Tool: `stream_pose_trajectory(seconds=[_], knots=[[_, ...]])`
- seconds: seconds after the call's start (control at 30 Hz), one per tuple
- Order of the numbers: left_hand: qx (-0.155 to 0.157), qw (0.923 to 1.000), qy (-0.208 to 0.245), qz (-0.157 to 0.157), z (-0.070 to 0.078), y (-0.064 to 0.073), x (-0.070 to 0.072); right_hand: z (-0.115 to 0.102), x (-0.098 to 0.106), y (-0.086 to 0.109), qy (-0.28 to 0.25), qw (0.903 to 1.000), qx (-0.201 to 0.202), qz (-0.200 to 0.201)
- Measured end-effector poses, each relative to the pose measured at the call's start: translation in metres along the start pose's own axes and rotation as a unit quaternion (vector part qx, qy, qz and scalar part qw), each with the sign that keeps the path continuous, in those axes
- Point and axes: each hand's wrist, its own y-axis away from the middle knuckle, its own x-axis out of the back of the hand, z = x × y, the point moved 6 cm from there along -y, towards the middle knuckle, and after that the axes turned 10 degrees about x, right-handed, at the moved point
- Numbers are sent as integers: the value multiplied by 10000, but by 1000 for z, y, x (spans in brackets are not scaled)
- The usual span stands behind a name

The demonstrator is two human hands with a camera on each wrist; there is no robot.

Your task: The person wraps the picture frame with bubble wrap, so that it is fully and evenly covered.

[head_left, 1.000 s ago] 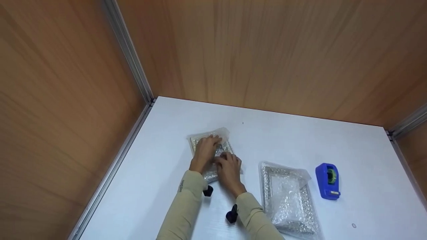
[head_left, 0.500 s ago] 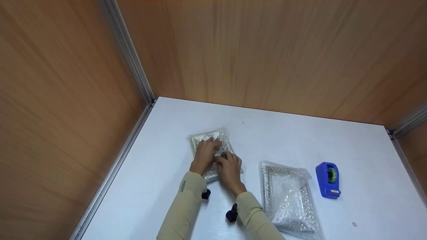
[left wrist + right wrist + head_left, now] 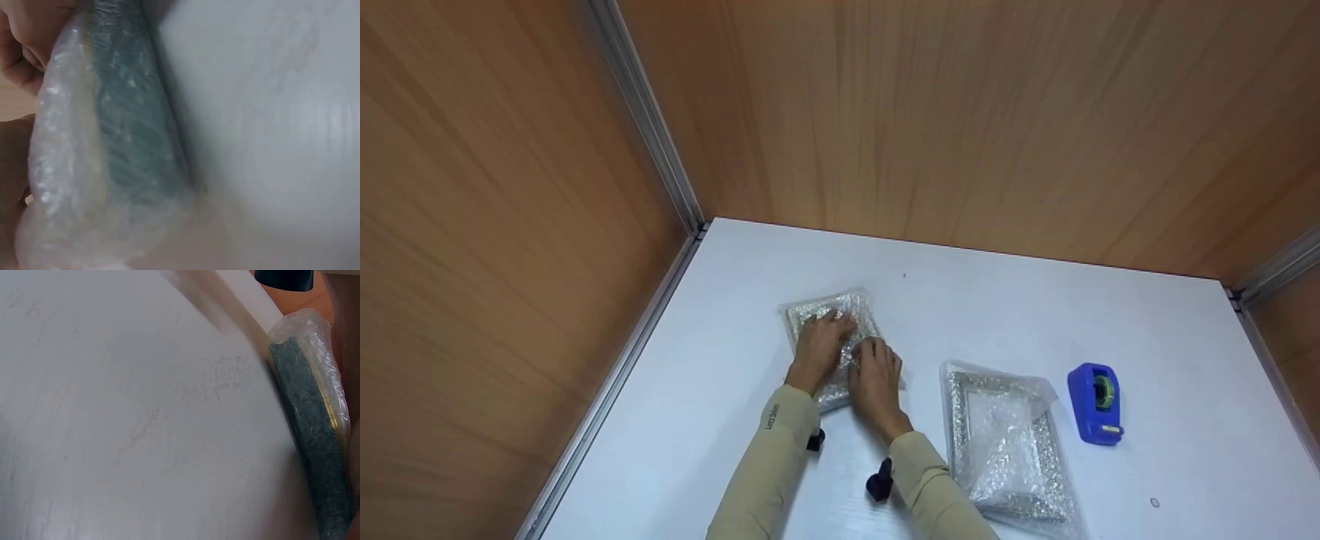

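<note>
Bubble wrap covers a flat frame-like item [image 3: 849,304] lying at a slant on the white table; its dark greenish side [image 3: 132,124] fills part of the left wrist view. My left hand [image 3: 819,346] rests on top of it, fingers pointing away from me. Just to the right and nearer, my right hand [image 3: 876,379] touches the wrap with bent fingers. Its fingertips point down, and whether they pinch the wrap is hidden. In the left wrist view, the right hand [image 3: 39,28] shows at the upper left with curled fingers. The right wrist view shows the package's edge [image 3: 309,416].
A larger bubble-wrapped picture frame [image 3: 1011,450] lies to the right of the hands. Beyond it stands a blue tape dispenser [image 3: 1093,405] with a greenish roll. Wooden panels [image 3: 960,127] rise at the back and sides. A small ring-like mark [image 3: 1155,502] shows at the right front.
My right hand's thumb, earlier stretched leftward over the wrap, has drawn in beside its fingers. The left hand stays nearly in place. The package and the dispenser have not visibly moved.
</note>
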Motion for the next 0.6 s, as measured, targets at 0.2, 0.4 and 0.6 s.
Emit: stream_pose_trajectory(seconds=[0.2, 0.4, 0.6], knots=[[97, 9994, 96, -321, 9, 4, 10, -2, 15, 2, 58, 9997, -31, -244], [63, 9956, -89, -927, 5, 4, 7, -4, 14, 0, 333, 9983, 119, -461], [24, 9905, 61, -1371, 0, 5, 6, -6, 15, -1, 428, 9980, 269, -386]])
